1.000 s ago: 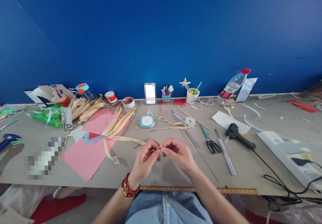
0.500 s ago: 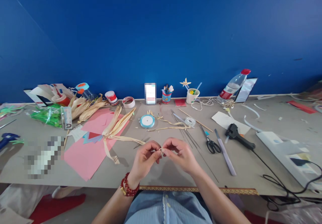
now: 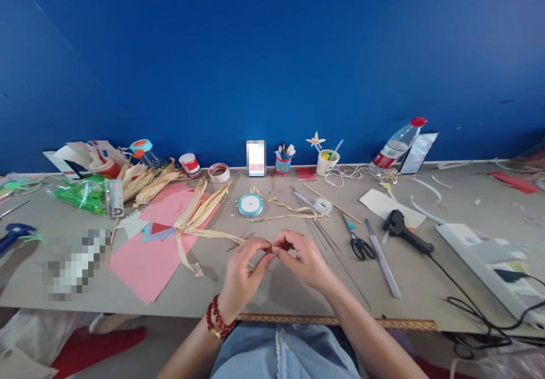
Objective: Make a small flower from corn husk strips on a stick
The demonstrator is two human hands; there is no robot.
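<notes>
My left hand [image 3: 247, 271] and my right hand [image 3: 304, 259] meet fingertip to fingertip over the front of the table. Each is closed in a pinch on a tiny pale strip [image 3: 272, 249], which looks like dried corn husk; the fingers cover most of it. To the left of my hands, a bunch of dried corn husk [image 3: 200, 217] lies spread, one strip reaching toward my left fingers. Beyond them are a spool of blue-edged ribbon [image 3: 250, 204] and a long thin husk strip [image 3: 285, 217].
On the right lie black-handled scissors [image 3: 361, 247], a lilac strip-like tool [image 3: 385, 268], a glue gun [image 3: 406, 232] with its cable and a white power strip [image 3: 481, 271]. Pink paper [image 3: 149, 265] covers part of the left. Several thin wires [image 3: 319, 225] lie ahead of my right hand.
My left fingers have shifted slightly and straightened along the pinch. The pale strip between the fingertips shows less than before. The view has moved very slightly.
</notes>
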